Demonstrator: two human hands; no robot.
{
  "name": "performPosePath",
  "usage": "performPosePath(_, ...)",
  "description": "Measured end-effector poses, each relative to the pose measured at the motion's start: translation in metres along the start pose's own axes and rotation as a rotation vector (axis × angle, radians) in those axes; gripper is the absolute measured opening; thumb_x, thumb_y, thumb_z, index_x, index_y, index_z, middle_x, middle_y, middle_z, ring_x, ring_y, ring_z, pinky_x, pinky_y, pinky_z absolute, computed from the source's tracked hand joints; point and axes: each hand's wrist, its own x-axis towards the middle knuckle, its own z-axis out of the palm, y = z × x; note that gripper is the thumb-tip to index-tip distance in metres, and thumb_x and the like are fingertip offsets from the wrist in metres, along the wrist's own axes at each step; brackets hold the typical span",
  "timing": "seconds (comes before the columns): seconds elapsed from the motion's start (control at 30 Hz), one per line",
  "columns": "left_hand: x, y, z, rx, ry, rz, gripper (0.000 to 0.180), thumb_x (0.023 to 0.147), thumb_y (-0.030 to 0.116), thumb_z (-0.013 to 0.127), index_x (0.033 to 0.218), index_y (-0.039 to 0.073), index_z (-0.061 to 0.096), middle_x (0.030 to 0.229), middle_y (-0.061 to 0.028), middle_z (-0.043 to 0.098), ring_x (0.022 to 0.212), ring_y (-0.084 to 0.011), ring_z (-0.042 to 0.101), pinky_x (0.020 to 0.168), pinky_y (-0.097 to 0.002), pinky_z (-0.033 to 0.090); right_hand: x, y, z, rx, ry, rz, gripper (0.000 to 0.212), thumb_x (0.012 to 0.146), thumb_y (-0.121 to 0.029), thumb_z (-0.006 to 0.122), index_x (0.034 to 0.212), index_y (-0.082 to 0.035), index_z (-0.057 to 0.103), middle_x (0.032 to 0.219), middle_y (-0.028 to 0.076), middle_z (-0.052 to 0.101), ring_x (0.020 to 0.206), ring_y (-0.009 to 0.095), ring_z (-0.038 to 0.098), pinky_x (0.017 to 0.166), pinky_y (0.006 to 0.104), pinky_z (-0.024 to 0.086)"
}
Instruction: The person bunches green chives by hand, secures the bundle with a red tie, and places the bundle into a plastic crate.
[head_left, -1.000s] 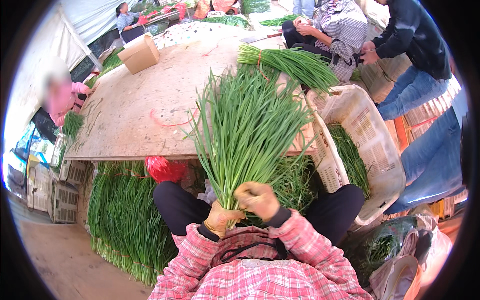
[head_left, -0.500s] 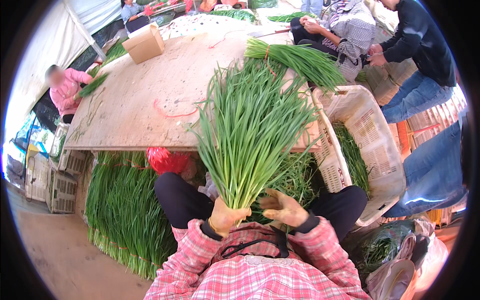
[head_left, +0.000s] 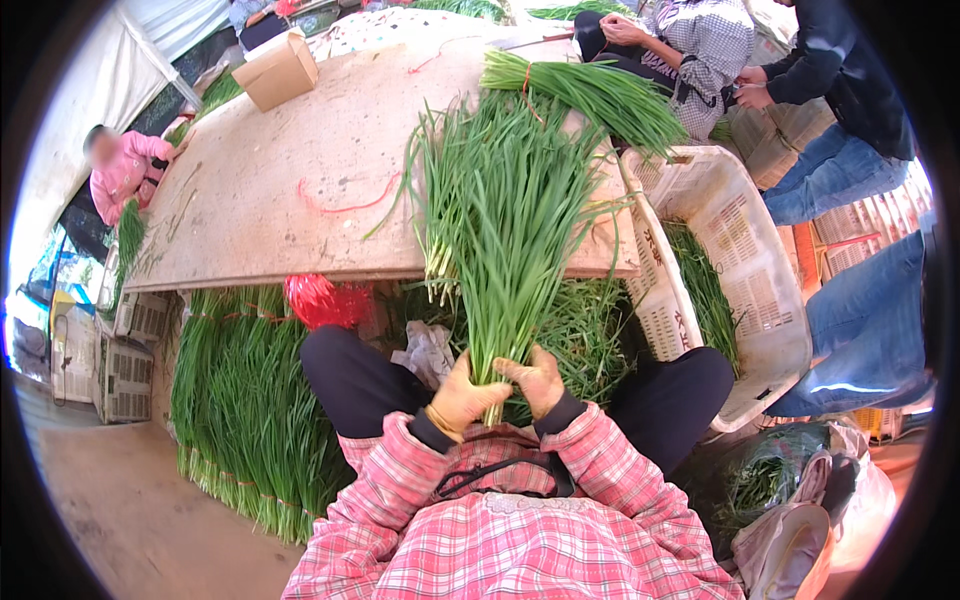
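Observation:
Long green chives (head_left: 510, 260) form a bunch with pale stalk ends toward me and leaf tips over the table edge. My left hand (head_left: 465, 392), in a yellowish glove, wraps round the lower stalks. From the other side my gloved right hand (head_left: 536, 381) closes on them, its thumb across the front. Loose chives (head_left: 436, 215) lie on the table just left of and beyond the held bunch, their cut ends at the edge. Farther back rests a chive bundle (head_left: 600, 100) tied with a red band.
A white plastic crate (head_left: 745, 260) with chives stands right of the wooden table (head_left: 260, 190). Tied chives (head_left: 250, 400) stand below its left side, near a red plastic bag (head_left: 325, 300). A cardboard box (head_left: 277, 70) sits on top. Other people work around.
My right hand, apart with spread fingers before, now closes on the stalks. The held bunch looks narrower, and chives show separately on the table beside it. The person in pink has lowered a bunch.

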Motion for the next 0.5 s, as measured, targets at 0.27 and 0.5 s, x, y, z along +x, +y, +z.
performPosePath(0.27, -0.011, 0.014, -0.006, -0.318, -0.022, -0.433, 0.037, 0.078, 0.011, 0.069, 0.111, 0.000, 0.058, 0.087, -0.0107, 0.066, 0.066, -0.0185, 0.064, 0.058, -0.0302, 0.053, -0.005, -0.007, -0.026, 0.188, -0.261, 0.214, 0.038, 0.084, -0.011, 0.062, 0.117, 0.002, 0.049, 0.096, 0.008, 0.062, 0.077, 0.017, 0.059, 0.074, 0.0303, 0.049)
performPosePath(0.5, -0.008, 0.020, 0.029, 0.176, 0.117, -0.066, 0.037, 0.071, 0.000, 0.070, 0.106, 0.001, 0.059, 0.084, -0.0032, 0.063, 0.070, -0.0108, 0.059, 0.060, -0.0258, 0.047, -0.007, -0.013, -0.007, 0.168, -0.048, -0.045, 0.035, 0.082, -0.009, 0.069, 0.113, 0.002, 0.055, 0.103, 0.008, 0.064, 0.088, 0.017, 0.061, 0.082, 0.0298, 0.049)
